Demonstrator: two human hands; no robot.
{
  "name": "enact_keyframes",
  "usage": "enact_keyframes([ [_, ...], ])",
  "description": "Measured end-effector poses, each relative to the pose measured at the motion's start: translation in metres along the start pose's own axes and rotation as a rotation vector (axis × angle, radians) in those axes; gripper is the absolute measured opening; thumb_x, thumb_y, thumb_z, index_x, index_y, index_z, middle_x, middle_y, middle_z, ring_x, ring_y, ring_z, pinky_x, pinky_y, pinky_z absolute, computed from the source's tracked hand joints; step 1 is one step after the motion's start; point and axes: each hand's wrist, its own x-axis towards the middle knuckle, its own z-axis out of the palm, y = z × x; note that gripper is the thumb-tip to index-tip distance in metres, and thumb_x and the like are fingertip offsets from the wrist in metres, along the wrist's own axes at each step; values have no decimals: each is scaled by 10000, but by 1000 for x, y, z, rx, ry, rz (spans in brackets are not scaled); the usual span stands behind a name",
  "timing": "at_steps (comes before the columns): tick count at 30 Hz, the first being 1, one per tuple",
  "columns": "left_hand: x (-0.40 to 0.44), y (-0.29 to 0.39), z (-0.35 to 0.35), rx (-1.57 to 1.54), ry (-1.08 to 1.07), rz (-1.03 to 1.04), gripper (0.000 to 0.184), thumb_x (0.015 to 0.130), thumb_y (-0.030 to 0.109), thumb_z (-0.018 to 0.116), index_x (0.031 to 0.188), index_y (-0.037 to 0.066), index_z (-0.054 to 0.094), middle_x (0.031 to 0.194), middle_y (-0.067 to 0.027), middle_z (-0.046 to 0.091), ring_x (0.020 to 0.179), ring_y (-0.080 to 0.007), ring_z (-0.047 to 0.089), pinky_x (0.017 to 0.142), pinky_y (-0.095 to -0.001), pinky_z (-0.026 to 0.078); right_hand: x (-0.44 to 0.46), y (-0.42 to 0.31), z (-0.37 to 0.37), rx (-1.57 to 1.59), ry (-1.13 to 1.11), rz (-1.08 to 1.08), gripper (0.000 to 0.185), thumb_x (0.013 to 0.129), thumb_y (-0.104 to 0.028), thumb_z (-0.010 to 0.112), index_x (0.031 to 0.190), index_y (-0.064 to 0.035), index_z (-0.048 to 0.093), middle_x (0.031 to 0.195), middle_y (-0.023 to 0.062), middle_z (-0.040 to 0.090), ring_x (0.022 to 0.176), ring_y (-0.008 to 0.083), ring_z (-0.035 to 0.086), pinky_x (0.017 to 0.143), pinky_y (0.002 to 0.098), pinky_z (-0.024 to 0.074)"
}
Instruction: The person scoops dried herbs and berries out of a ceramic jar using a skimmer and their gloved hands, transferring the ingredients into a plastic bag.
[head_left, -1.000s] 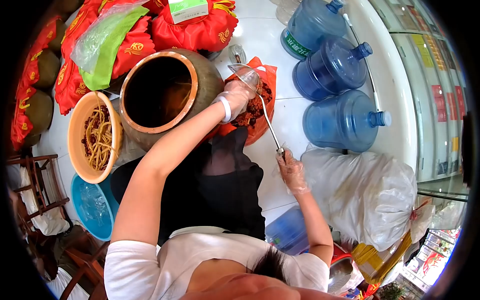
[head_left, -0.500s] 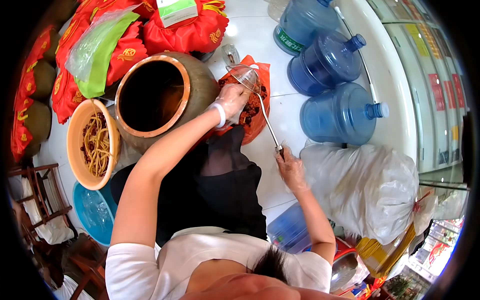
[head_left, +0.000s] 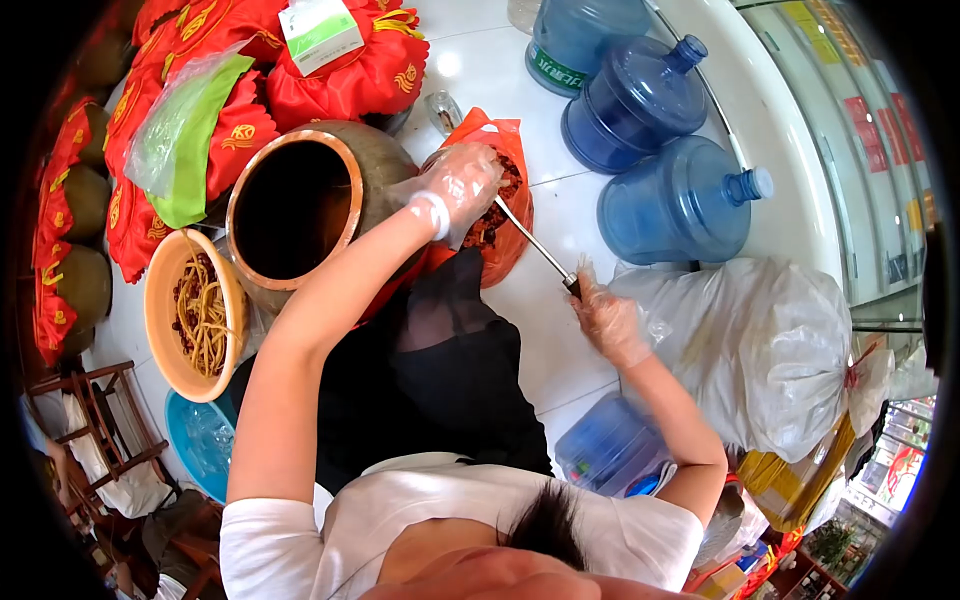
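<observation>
My right hand [head_left: 612,318], in a clear plastic glove, grips the dark end of a wire strainer's handle [head_left: 535,237]. The metal shaft slants up and left to my left hand [head_left: 462,188], also gloved, whose curled fingers cover the strainer's head. What those fingers grasp is hidden. Beneath them lies an open red plastic bag [head_left: 515,262] holding dark red dried pieces [head_left: 508,182]. Just left of my left hand stands a large brown jar [head_left: 357,160] with an orange-brown rim and dark liquid inside.
A peach basin [head_left: 165,345] holds long pale roots and dark red bits; a blue basin [head_left: 190,425] is below it. Red-cloth-covered jars [head_left: 345,85] crowd the upper left. Several blue water bottles [head_left: 675,205] and a white plastic sack [head_left: 750,350] line the right. A small glass [head_left: 441,112] lies beyond the bag.
My left hand has shifted left and over the strainer's head, which was visible before. My right hand has moved slightly up and right, still on the handle.
</observation>
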Motion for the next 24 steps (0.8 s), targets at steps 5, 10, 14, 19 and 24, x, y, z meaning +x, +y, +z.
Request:
enact_keyframes([
  [5, -21, 20, -4, -64, 222, -153, 109, 693, 51, 524, 792, 38, 567, 811, -122, 531, 816, -291, 521, 731, -364, 440, -2, 7, 3, 60, 65, 7, 456, 807, -210, 564, 1220, -73, 423, 638, 108, 574, 528, 283, 568, 455, 376, 450],
  [10, -39, 15, 15, -161, 221, -279, 140, 659, 6, 515, 787, 42, 558, 811, -128, 531, 816, -302, 526, 726, -378, 442, -3, 20, 3, 31, 68, 38, 425, 808, -213, 565, 1190, -68, 446, 618, 114, 575, 515, 291, 567, 454, 393, 451],
  [14, -36, 26, 6, -107, 66, -391, 123, 640, 23, 543, 762, 36, 538, 835, -132, 525, 847, -303, 516, 748, -379, 437, -3, 21, 0, 28, 101, 79, 395, 803, -207, 577, 1159, -68, 478, 613, 126, 571, 514, 300, 565, 471, 398, 453],
  [19, -45, 27, -7, -69, 113, -282, 217, 695, 17, 553, 903, -34, 592, 989, -173, 551, 1007, -334, 491, 818, -334, 432, 0, 24, -14, 188, 154, 14, 430, 810, -193, 577, 1193, -35, 460, 663, 156, 589, 553, 310, 582, 488, 375, 461],
  [24, -57, 14, -29, -1491, 733, -729, 121, 810, 95, 555, 868, 2, 607, 872, -84, 599, 832, -206, 574, 735, -293, 459, 6, 8, -41, 534, 75, 225, 356, 798, -119, 602, 1128, -13, 520, 628, 137, 562, 481, 219, 532, 507, 308, 447],
])
